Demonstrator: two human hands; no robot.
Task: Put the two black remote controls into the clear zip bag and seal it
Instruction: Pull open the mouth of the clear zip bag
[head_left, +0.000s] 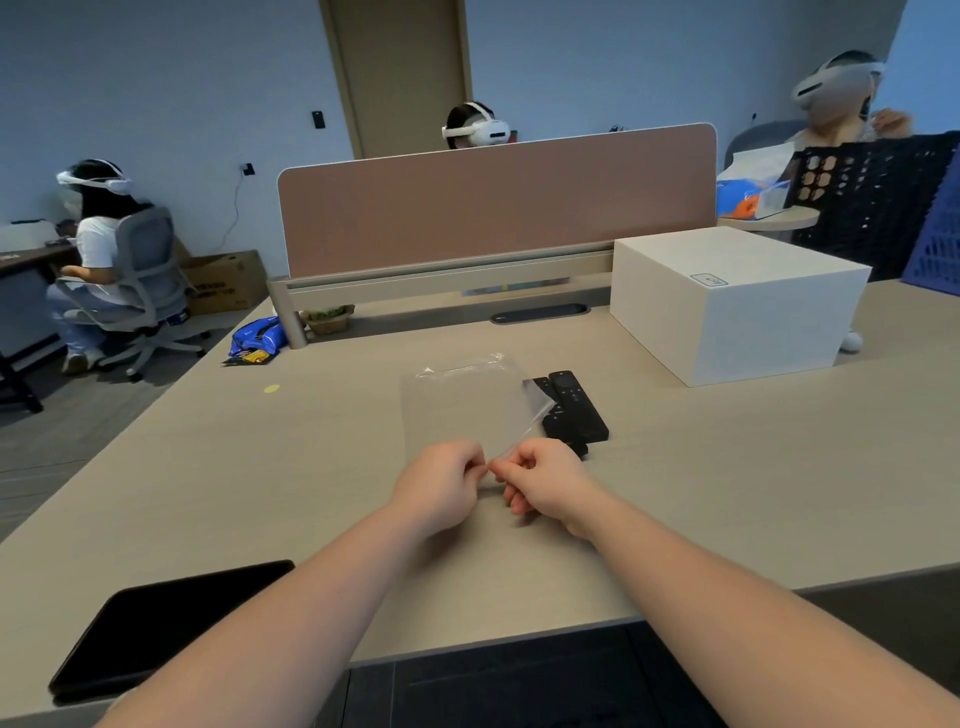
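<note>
The clear zip bag (462, 405) lies flat on the beige desk in front of me, with nothing visible inside it. My left hand (441, 488) and my right hand (545, 480) both pinch its near edge, fingertips almost touching. Two black remote controls (576, 413) lie side by side on the desk just right of the bag; the bag's lifted right corner overlaps the left one. The near end of one remote is hidden behind my right hand.
A white box (737, 301) stands at the back right. A pink divider panel (493, 202) runs along the desk's far edge. A black tablet (161, 623) lies near the front left corner. A blue snack packet (257, 338) lies at the back left. People with headsets sit beyond.
</note>
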